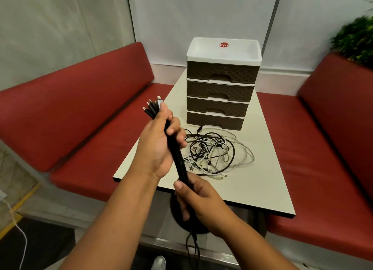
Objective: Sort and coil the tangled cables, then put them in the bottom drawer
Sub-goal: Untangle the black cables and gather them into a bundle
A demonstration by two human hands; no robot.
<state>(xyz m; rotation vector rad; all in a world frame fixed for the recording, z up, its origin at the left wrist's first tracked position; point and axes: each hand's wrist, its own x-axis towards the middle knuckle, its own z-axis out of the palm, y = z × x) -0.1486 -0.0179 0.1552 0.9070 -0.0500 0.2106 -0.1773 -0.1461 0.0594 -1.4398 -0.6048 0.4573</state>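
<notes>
A bundle of black cables [179, 162] runs straight between my two hands above the table's near left corner. My left hand [159, 146] grips its upper part, with several USB plugs [152, 107] fanning out above the fist. My right hand [197, 201] is closed around the bundle lower down, and loose black ends hang below it towards the floor. A tangle of white and black cables [218, 154] lies on the table in front of the drawer unit [220, 83]. The unit has several brown drawers, all closed; the bottom drawer [215, 121] sits just behind the tangle.
The cream table [268, 168] stands between red bench seats [84, 112] on the left and right. A green plant [355, 39] is at the upper right. A white cable [18, 229] trails on the floor at the lower left.
</notes>
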